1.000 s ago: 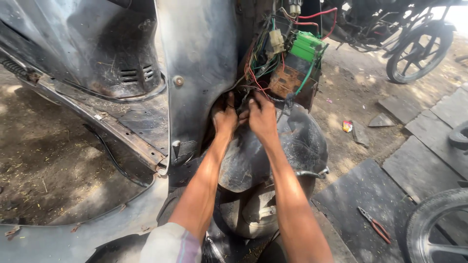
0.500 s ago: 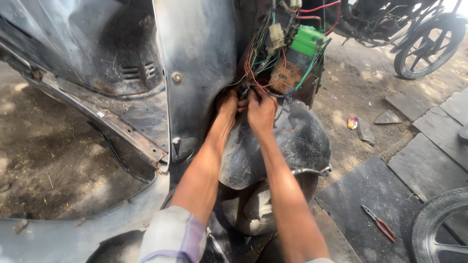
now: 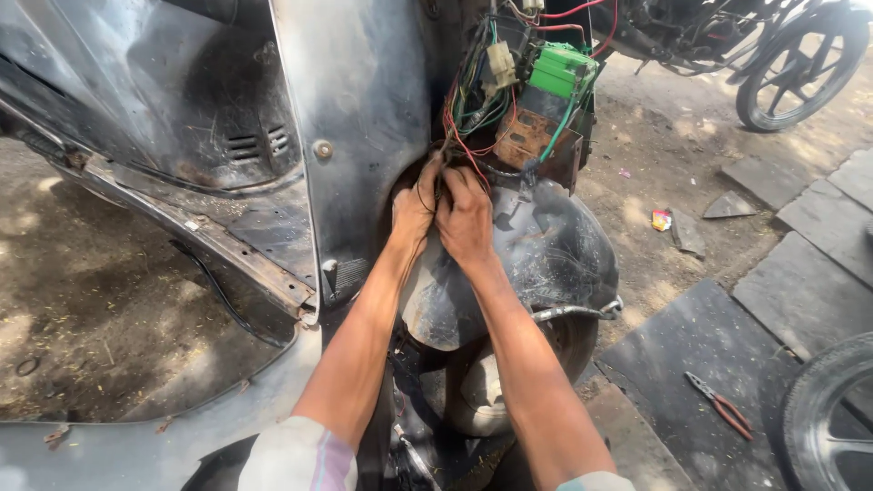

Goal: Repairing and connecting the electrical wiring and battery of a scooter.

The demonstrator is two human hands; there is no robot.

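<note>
Both hands are jammed up together right above the front mudguard of this stripped scooter, working a tangle of wires. The left hand has its fingers curled around a few dark and red strands, and the right hand is pressed against it, knuckles up, fingers hooked into the same bunch. So both are closed on the wiring, pinching it just over the mudguard's top edge.

The mudguard is a rounded grey plastic shell, dusty and scuffed, with a thin metal stay curving along its lower side. Above it the wires are red, green and black, all loose, running up to a bright green boxy part and a rusty brown metal bracket. Left of the mudguard is the dull grey leg shield panel, scratched and smooth, with one round bolt head on it.

Right of the mudguard the ground is dirt plus dark flat stone slabs, and red-handled pliers lie on one. A motorcycle wheel sits further up, and another tyre is cut off at the frame edge.

The fingertips are buried in the wires, so exactly which strand each one holds is hard to make out.
</note>
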